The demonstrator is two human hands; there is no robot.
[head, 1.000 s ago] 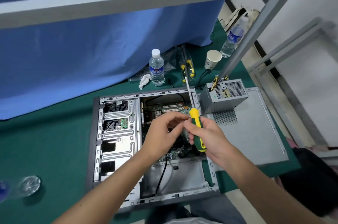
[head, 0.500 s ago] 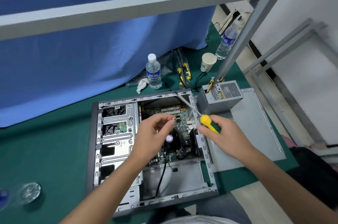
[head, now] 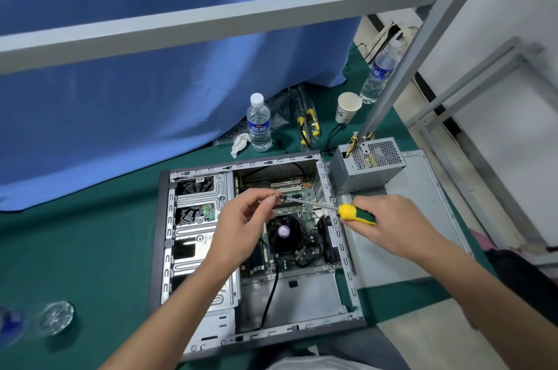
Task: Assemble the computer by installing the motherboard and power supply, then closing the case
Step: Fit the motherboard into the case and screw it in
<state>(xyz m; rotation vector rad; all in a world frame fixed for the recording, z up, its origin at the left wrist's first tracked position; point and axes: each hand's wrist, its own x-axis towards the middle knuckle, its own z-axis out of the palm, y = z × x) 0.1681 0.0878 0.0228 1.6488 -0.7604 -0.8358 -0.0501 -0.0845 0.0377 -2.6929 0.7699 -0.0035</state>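
Left hand (head: 241,224) raised over the open case (head: 164,237), thumb and forefinger pinching a small screw (head: 274,196) at the tip of the screwdriver (head: 332,209). Right hand (head: 392,224) wrapped round the yellow-and-green handle, shaft laid almost level and pointing left across the case. Compared with a second earlier: screwdriver swung from near upright, tip away from the body, to this flat lie; hands drawn apart from a close huddle over the handle, now joined only through tool and screw. Judged meaning: screw being seated on the tip, not yet driven, so the motherboard fixing step in progress. Motherboard (head: 290,234) lying inside the case, in the right-hand bay, cooler fan visible at its centre, a black cable trailing toward the near wall. Power supply (head: 368,164) still outside, standing on the loose side panel (head: 416,218) just beside the far right corner of the case, wires sprouting from its far end. Case lying flat on the green table cover (head: 75,249), near the front edge. Toward the far edge: two water bottles, a paper cup (head: 347,107), a crumpled tissue. Remaining by this judgement: board screws, power supply mounting, panel closure.
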